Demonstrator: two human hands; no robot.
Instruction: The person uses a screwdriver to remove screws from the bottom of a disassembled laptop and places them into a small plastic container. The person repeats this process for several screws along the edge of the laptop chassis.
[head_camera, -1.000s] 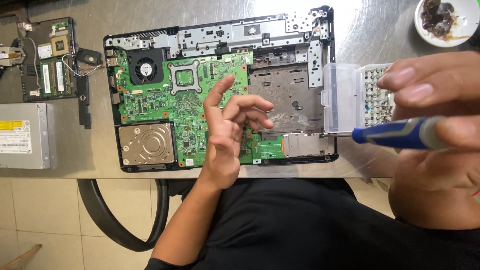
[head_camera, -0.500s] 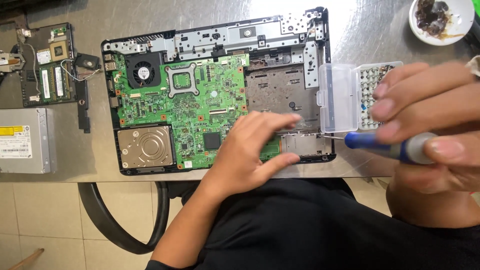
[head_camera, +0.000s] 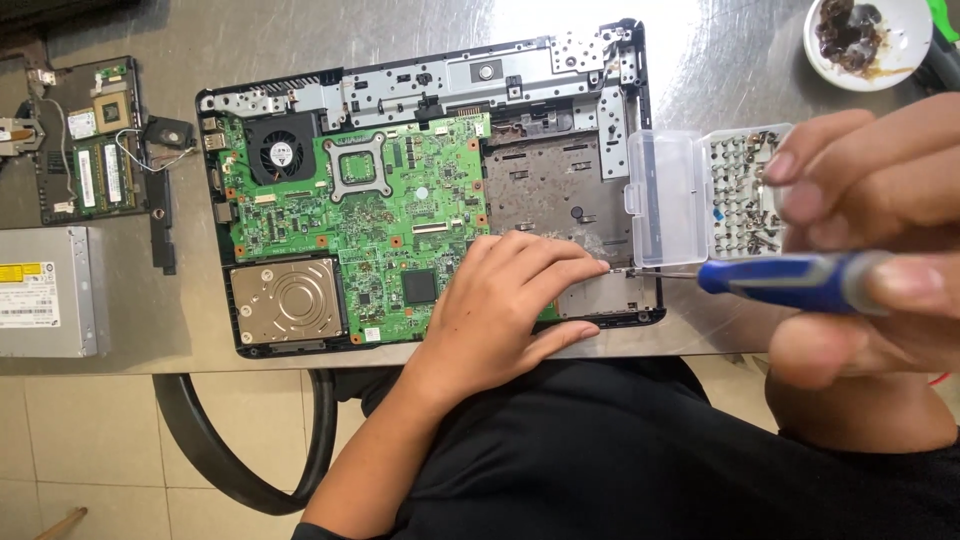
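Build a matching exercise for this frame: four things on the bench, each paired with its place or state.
Things:
1. left hand
2. blue-handled screwdriver
3. clear plastic screw box
4. silver hard drive

Places or states:
A. open, at the laptop's right edge
B. in the bottom left corner of the laptop base
C. flat on the green motherboard, fingertips by the screwdriver tip
D. gripped in the right hand, shaft pointing left

Pairs: 1-C, 2-D, 3-A, 4-B
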